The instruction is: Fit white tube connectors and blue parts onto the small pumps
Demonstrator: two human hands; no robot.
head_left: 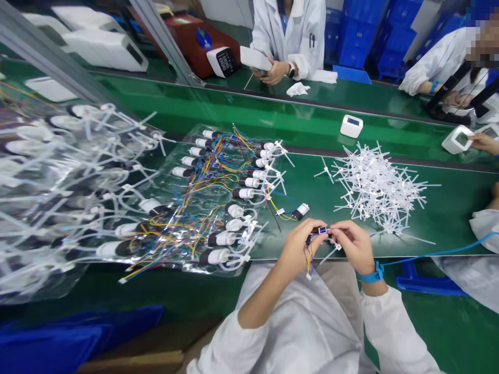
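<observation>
At the table's front edge, my left hand (300, 243) pinches a small blue boxy part (322, 230) in a metal frame. Red, yellow and blue wires hang from it to a white plug (309, 277). My right hand (355, 244) is closed at the other end of that part, fingertips together. Below these fingertips a white tube piece with a connector (337, 246) sticks out, which the right hand seems to hold. Where tube and part meet is hidden by the fingers. Just beyond my left hand lies a small black-and-white motor pump (301, 211) with wires.
Clear plastic trays (156, 182) of wired pumps with tubes fill the left. A heap of white tube pieces (380, 184) lies to the right. A white device (351, 126) rests on the green belt (312, 117). Co-workers sit opposite and at right. A blue cord (440, 253) runs from my right wrist strap.
</observation>
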